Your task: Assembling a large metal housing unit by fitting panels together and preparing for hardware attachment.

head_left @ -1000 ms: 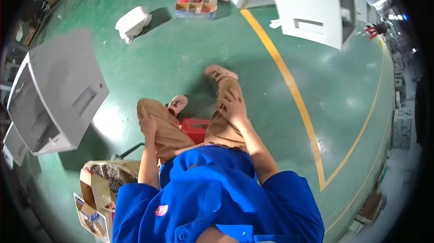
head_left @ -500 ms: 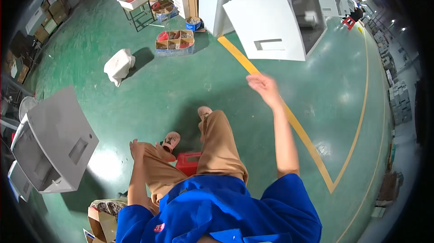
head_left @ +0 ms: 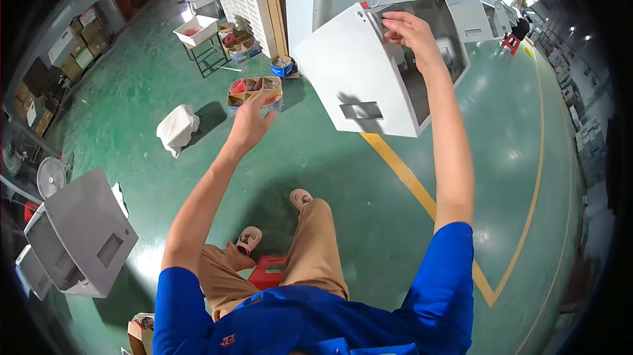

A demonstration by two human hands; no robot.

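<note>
A white box-shaped metal cabinet (head_left: 330, 64) stands ahead of me, slightly right, its dark inside facing right and a rectangular recess low on its near panel. My right hand (head_left: 412, 37) is raised at the upper edge of its opening, fingers stretched and slightly bent, holding nothing that I can see. Whether it touches the edge I cannot tell. My left hand (head_left: 250, 124) is in the air left of the cabinet, fingers extended, thumb apart, with nothing in it. Behind it in the picture is a divided cardboard box (head_left: 254, 84) of small parts.
A grey cabinet (head_left: 82, 223) stands at the left, near a fan (head_left: 51, 178). A white-covered stool-like object (head_left: 177, 129) is on the green floor. Under me is a red stool (head_left: 267, 273). A white tray (head_left: 196, 30) sits on a stand, and yellow tape (head_left: 405, 173) marks the floor.
My left hand has risen from my knee and moved forward. The right hand has gone up and forward to the white cabinet's opening. The view has tilted upward, and the cabinet appears lower.
</note>
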